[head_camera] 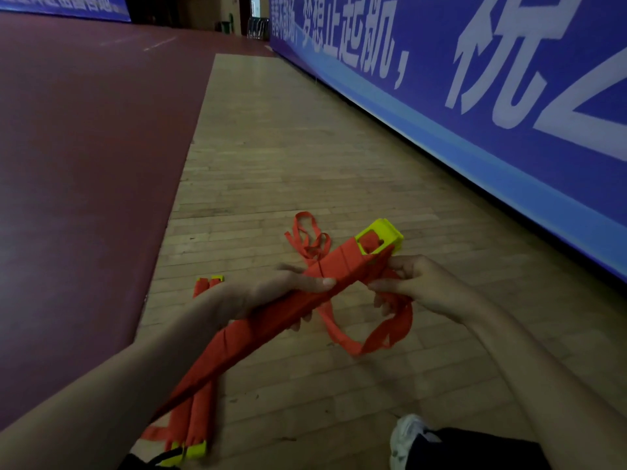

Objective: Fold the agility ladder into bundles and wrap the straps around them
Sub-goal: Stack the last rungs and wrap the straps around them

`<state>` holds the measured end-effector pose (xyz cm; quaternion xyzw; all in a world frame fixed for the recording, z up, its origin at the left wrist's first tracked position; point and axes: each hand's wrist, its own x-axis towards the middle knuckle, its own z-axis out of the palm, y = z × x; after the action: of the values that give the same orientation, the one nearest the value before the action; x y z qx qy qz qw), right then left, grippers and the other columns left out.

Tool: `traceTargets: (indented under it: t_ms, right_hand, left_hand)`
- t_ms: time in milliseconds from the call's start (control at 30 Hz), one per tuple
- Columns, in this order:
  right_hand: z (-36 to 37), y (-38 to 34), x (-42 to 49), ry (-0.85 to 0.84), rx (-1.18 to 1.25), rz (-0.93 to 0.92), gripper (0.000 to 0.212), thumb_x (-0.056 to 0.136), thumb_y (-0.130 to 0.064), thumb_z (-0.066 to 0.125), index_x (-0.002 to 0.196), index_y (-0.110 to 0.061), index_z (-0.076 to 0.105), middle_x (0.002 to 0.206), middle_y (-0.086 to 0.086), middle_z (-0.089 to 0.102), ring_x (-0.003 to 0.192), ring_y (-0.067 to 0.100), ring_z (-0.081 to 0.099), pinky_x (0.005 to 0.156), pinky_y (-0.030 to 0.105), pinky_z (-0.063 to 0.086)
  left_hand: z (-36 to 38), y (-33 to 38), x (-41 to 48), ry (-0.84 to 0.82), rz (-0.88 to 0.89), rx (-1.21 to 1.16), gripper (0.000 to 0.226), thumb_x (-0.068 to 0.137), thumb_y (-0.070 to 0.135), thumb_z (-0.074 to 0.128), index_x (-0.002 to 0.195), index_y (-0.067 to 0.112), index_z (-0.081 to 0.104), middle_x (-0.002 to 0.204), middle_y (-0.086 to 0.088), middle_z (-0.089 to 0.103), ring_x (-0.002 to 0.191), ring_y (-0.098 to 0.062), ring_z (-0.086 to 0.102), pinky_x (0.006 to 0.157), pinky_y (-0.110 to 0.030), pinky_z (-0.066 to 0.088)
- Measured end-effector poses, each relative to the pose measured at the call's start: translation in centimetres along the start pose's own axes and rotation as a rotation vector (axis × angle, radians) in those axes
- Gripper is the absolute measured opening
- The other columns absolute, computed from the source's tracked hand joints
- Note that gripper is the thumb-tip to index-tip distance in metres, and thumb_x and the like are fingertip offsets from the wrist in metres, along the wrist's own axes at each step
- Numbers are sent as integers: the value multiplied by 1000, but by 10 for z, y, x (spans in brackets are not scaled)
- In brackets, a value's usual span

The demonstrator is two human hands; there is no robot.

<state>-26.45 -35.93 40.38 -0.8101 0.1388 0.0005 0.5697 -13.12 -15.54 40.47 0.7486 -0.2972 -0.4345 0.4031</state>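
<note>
A long bundle of ladder rungs [271, 320], yellow plastic wrapped in red strap, slants from lower left up to its yellow end [381, 237]. My left hand [288, 290] grips the bundle at its middle, thumb lying on top. My right hand [417, 283] pinches the loose red strap [373, 337] just below the bundle's upper end; the strap hangs in a loop under that hand. More loose strap [307, 237] lies on the floor behind the bundle.
A second wrapped bundle [195, 422] lies on the wooden floor beneath my left forearm. A dark red mat [84, 164] covers the floor to the left. A blue banner wall [509, 96] runs along the right. My white shoe [407, 435] is at the bottom.
</note>
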Motion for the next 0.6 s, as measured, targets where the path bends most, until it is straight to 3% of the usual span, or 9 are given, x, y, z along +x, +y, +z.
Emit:
traceTargets:
  t_ms: [167,267,433,600]
  right_hand:
    - [-3,6,3,118,-218,-23,21,76,-27,79,87,-10,75,82,17,73,73,25,69,69,39,53]
    - [-3,6,1,218,-142,-24,11,75,-21,80,78,-14,72,68,5,70,61,9,62,60,25,45]
    - [3,1,-1,227,3,38,16,82,-13,74,82,-2,62,56,8,64,46,18,59,46,25,50]
    - [7,-5,-5,205,-38,50,19,87,-21,68,78,-5,65,51,4,52,42,13,48,38,18,39]
  left_hand:
    - [1,-1,5,61,41,-44,48,72,43,77,97,3,68,73,-13,67,62,-24,64,61,-30,55]
    - [0,3,6,130,26,-64,31,82,37,71,87,7,67,72,-14,67,58,-23,64,57,-28,55]
    - [4,5,4,129,97,-37,40,74,41,78,100,14,65,81,-11,67,63,-23,66,59,-34,58]
    - [9,6,4,109,93,-24,33,86,35,68,111,16,58,72,-5,57,49,-21,59,49,-30,52]
